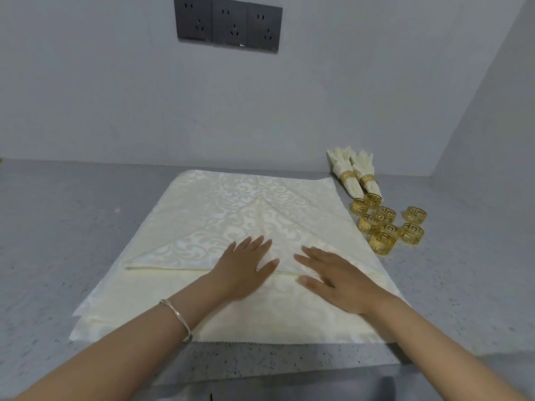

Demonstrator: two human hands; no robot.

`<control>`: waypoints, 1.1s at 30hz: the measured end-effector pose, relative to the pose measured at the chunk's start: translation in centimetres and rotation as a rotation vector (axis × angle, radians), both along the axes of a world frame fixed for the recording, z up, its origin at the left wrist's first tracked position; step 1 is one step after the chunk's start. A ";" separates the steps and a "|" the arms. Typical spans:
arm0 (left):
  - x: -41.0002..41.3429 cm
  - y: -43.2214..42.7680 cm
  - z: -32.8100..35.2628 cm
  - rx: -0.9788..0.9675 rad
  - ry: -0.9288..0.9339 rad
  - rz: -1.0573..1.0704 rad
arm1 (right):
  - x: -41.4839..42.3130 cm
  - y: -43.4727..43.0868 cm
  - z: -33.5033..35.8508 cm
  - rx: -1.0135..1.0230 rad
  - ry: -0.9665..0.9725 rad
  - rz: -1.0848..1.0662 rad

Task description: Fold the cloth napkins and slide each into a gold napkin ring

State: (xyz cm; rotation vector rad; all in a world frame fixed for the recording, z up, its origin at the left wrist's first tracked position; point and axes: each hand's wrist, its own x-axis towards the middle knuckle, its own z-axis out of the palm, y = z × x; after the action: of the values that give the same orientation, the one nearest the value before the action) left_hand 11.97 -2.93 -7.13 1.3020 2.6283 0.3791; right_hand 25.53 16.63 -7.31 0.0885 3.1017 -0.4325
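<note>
Cream damask marks the folded napkin (254,227), a triangle lying on a stack of flat napkins (202,192) of the same cloth, spread on the grey speckled counter (58,227). The triangle's apex points away from the person, beyond the fingertips. Its long folded edge runs crosswise under both palms.

The left hand (246,270) lies flat on the triangle, its fingers (254,246) straight and slightly spread, pressing the cloth without gripping it. The right hand (338,279) lies just beside it, also flat. Its fingers (317,254) reach toward the left hand and rest released on the same napkin near the folded edge. This hand is a little blurred. The two hands are near each other but apart. A silver bracelet (176,319) circles the left wrist.

To the right of the right hand's fingers and farther from the person, just off the stack's edge, a cluster of loose gold napkin rings (382,243) stands on the counter, each with a cut-out key pattern. Beyond the cluster, near the wall (86,82), two finished napkins (344,169) lie side by side, each drawn through a gold ring, with their fanned ends toward the wall. High above the fingers, a row of three dark wall sockets (228,23) is set in the grey wall.
</note>
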 end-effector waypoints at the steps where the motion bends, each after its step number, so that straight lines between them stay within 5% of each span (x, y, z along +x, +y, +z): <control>1: 0.0 -0.1 0.0 0.003 0.016 -0.011 | -0.1 -0.1 0.0 0.030 0.003 0.013; 8: 0.5 -0.7 0.4 0.324 0.033 0.008 | -0.1 0.9 1.2 0.056 0.054 0.009; 15: 0.6 -1.0 1.1 0.310 0.008 0.021 | 0.0 5.9 7.4 0.055 0.061 -0.134; 25: 0.5 -0.1 1.0 0.365 0.022 0.158 | -10.6 5.1 10.1 -0.796 0.303 -0.260; 33: -1.2 0.5 1.5 0.288 -0.064 0.200 | -18.4 1.8 4.4 -0.859 0.320 -0.445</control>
State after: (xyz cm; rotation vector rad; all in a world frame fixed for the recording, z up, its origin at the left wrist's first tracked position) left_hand 10.79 -2.46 -5.63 1.0778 2.7318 0.8428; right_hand 7.12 18.39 -2.88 0.7487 2.8260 -1.8769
